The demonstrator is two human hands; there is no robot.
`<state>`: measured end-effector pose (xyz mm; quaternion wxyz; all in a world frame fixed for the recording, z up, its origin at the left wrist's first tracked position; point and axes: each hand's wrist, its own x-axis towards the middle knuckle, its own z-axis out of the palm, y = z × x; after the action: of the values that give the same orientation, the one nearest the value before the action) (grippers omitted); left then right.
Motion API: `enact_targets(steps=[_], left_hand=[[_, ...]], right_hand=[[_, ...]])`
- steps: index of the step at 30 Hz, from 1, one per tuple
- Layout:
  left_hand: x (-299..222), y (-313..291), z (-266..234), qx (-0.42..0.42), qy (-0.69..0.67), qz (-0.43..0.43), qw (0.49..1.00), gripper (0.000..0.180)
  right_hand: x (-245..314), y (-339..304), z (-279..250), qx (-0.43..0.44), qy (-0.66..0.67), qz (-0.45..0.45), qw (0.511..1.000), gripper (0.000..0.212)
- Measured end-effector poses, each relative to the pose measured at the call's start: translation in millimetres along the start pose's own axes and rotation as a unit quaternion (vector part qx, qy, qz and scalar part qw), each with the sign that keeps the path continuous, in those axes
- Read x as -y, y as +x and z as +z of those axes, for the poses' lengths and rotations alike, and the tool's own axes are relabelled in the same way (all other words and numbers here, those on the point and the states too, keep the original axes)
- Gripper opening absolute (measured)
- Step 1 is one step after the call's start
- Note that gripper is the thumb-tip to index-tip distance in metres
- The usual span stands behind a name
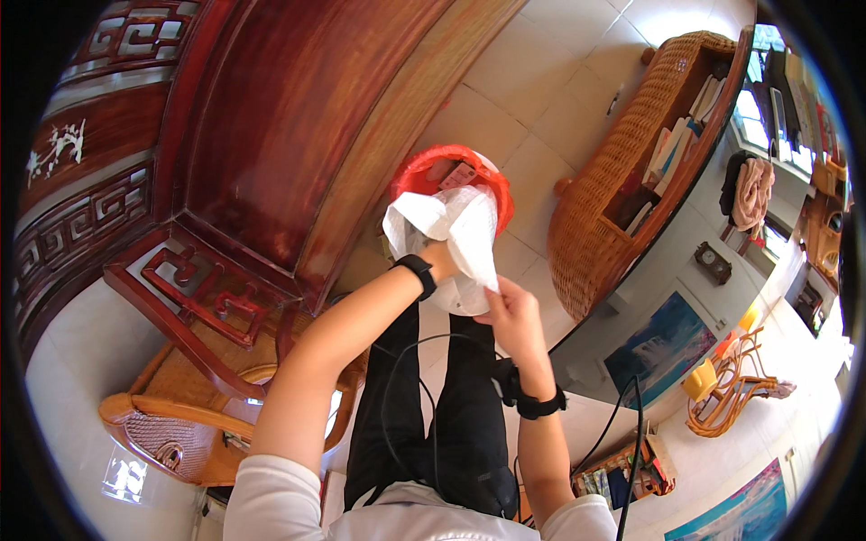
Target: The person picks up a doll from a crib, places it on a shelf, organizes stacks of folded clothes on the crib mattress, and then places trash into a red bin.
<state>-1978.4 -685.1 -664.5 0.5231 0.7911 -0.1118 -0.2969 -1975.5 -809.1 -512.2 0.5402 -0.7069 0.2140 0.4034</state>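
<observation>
My left hand (440, 259) reaches into the folds of a thin white bag-like sheet (472, 225), and its fingers are hidden there. With my right hand (514, 317) I pinch the sheet's lower right edge between thumb and fingers. The sheet hangs in front of a bin lined with a red plastic bag (502, 200) and covers part of its mouth. Inside the bin lies a small pinkish packet or card (458, 175), along with some pale litter. Both my wrists wear black straps.
A dark red wooden cabinet (262, 135) stands to the left, with a carved wooden seat (194, 311) below it. On the right is a woven rattan table (600, 198) with a glossy dark top and papers on its shelf. Black cables (631, 442) hang near my legs.
</observation>
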Motion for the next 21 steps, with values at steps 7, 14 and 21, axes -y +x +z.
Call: enact_targets(steps=[7,14,21], left_hand=[[-62.8,-0.2,-26.9,0.085,0.248,-0.031,0.964,0.022],[-54.1,-11.3,-46.3,0.241,0.197,-0.214,0.926,0.019],[-27.4,-17.5,-86.7,-0.28,-0.182,-0.116,0.936,0.035]], right_hand=[[-10.5,4.0,-35.9,-0.132,0.084,0.05,0.986,0.026],[1.6,4.2,-24.4,-0.113,0.098,0.029,0.988,0.034],[-14.3,6.4,-46.0,-0.076,-0.034,0.057,0.995,0.039]])
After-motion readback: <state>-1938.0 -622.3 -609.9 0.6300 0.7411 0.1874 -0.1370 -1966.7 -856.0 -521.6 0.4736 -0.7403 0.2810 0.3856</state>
